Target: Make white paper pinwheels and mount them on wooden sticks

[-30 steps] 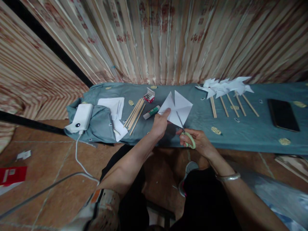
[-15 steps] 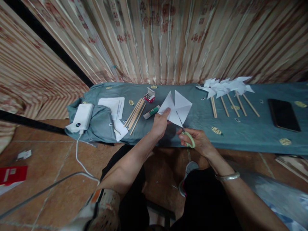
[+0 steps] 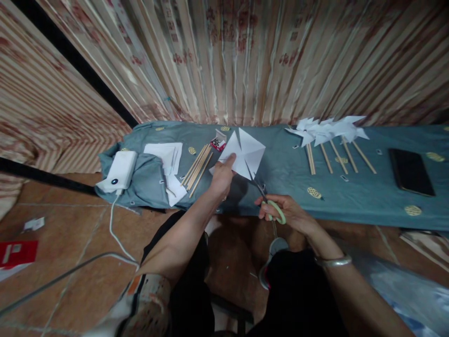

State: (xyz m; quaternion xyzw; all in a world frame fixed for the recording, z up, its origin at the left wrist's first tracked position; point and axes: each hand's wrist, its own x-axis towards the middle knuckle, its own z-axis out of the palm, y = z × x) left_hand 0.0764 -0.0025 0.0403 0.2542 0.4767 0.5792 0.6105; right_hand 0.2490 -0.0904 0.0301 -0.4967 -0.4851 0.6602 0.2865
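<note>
A long table under a wrinkled grey-blue cloth [image 3: 351,196] is running across the view. At its left end a white rectangular power bank [image 3: 121,168] is lying with its cable trailing to the floor. A stack of white paper squares [image 3: 164,154] and a bundle of thin pale wooden sticks [image 3: 197,164] are sitting beside it. A small red-and-white open box [image 3: 218,140] is resting just left of the sheet. Well off to the right, finished white paper pinwheels on wooden sticks [image 3: 328,132] are lying in a row, with a flat black phone [image 3: 410,172] beyond them. Nothing is getting between the hands and the sheet.

Reddish printing on the striped curtain is showing too blurred to read.

The left hand [image 3: 220,178] is pinching the white square paper sheet [image 3: 243,152] at its lower left edge and holding it tilted above the table's near middle. Creases and slits are running in from its corners towards the centre. The right hand [image 3: 286,213], wearing a silver bangle [image 3: 333,261], is gripping green-handled metal scissors [image 3: 271,208]. The blades are pointing up at the sheet's lowest corner, just short of it.
</note>
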